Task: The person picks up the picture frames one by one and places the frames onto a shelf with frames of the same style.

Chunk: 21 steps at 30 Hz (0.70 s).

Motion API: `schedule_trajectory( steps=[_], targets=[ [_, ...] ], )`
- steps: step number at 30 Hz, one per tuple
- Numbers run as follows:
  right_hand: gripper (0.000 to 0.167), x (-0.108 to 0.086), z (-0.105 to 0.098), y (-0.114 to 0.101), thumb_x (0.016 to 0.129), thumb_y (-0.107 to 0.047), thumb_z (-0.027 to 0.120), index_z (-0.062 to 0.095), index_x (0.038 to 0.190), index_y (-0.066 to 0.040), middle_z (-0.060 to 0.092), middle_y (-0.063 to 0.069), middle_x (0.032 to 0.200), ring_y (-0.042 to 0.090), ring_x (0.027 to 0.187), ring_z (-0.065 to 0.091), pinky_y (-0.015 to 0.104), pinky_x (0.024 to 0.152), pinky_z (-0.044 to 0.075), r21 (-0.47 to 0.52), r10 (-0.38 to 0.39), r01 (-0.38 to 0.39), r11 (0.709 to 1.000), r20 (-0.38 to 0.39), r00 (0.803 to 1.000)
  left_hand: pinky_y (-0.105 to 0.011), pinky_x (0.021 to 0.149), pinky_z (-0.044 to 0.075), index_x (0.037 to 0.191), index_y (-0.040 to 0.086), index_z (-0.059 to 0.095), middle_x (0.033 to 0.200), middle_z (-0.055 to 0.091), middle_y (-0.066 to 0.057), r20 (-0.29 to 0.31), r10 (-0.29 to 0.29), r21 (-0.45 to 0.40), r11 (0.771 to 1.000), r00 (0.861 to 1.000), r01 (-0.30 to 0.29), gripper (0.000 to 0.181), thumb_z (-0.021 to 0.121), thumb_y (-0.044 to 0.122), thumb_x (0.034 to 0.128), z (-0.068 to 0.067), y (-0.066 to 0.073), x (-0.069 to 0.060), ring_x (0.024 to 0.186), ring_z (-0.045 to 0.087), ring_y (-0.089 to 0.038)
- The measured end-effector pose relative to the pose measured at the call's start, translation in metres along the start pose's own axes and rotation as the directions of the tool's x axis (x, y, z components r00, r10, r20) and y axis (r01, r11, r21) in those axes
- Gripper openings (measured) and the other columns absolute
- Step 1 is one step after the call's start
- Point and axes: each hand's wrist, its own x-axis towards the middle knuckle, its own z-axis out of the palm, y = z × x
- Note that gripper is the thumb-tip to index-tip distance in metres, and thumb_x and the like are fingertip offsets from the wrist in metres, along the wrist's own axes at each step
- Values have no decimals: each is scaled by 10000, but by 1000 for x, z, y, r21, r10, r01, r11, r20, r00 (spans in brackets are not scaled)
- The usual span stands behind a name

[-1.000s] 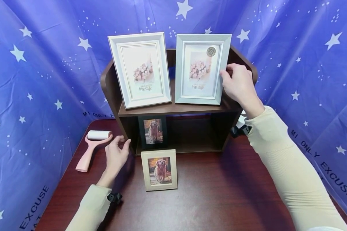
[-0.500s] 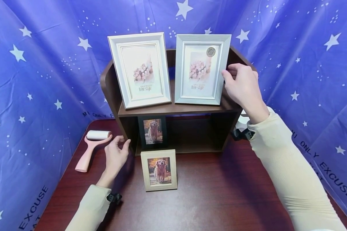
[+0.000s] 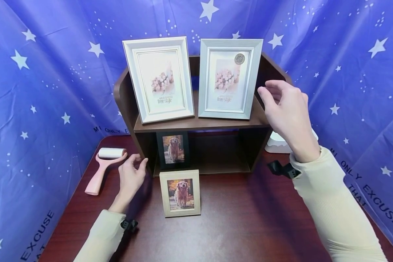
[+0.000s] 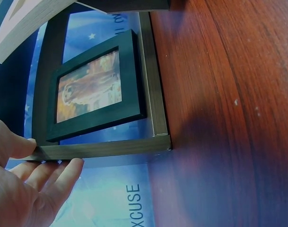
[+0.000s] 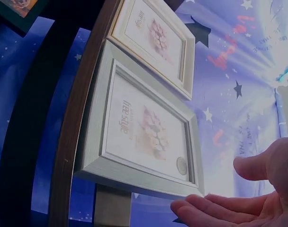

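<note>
In the head view, my left hand [image 3: 132, 174] is at the front edge of the dark wooden shelf's left side panel. The left wrist view has its thumb and fingers on either side of that panel [image 4: 101, 149]. My right hand [image 3: 289, 109] is beside the pale grey picture frame [image 3: 227, 114], apart from it, with fingers loosely bent and holding nothing. That frame stands on the upper board [image 3: 203, 123] next to a white picture frame [image 3: 165, 115]. A black frame [image 3: 186, 153] with a dog photo stands in the lower compartment's left part.
A cream frame [image 3: 196, 193] with a dog photo stands on the reddish table [image 3: 235, 218] before the shelf. A pink lint roller [image 3: 101, 174] lies left of my left hand. A white object [image 3: 276, 143] is partly hidden behind my right hand.
My right hand has let go of the pale grey frame and moved right and down, away from it. The frames and my left hand have stayed in place.
</note>
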Motion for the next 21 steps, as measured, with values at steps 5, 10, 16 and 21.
schedule_trajectory(
  steps=[5,10,16,21],
  targets=[
    [437,-14,3,3,927,-365,596,634,1205,-30,675,89,1091,197,971,650,335,841,496,34,-55,56,998,-32,998,-184,596,453,879,-14,665,816,696,-107,1,3,5,1000,1000,-3,162,758,99,810,-1,-2,-2,671,668,-194],
    [387,-25,13,11,906,-287,647,635,1163,1,676,113,1057,203,937,657,328,830,501,52,-143,147,988,-78,987,-186,575,430,876,-9,667,814,697,-105,-9,7,9,1000,1000,-7,155,759,94,806,-1,-2,-3,645,654,-191],
    [339,-42,22,25,881,-232,691,643,1127,-4,682,99,1023,223,907,660,365,818,495,44,-227,230,972,-77,971,-222,610,462,873,-12,669,809,696,-109,-8,12,3,1000,1000,-12,149,754,90,806,1,0,-2,682,669,-202],
    [234,-57,31,44,847,-170,733,675,1010,-13,695,67,924,204,817,666,247,740,440,19,-306,308,951,-69,950,-291,609,492,882,-21,664,816,696,-115,-11,3,-4,1000,1000,-3,155,751,84,808,2,0,-1,690,672,-212]
  ],
)
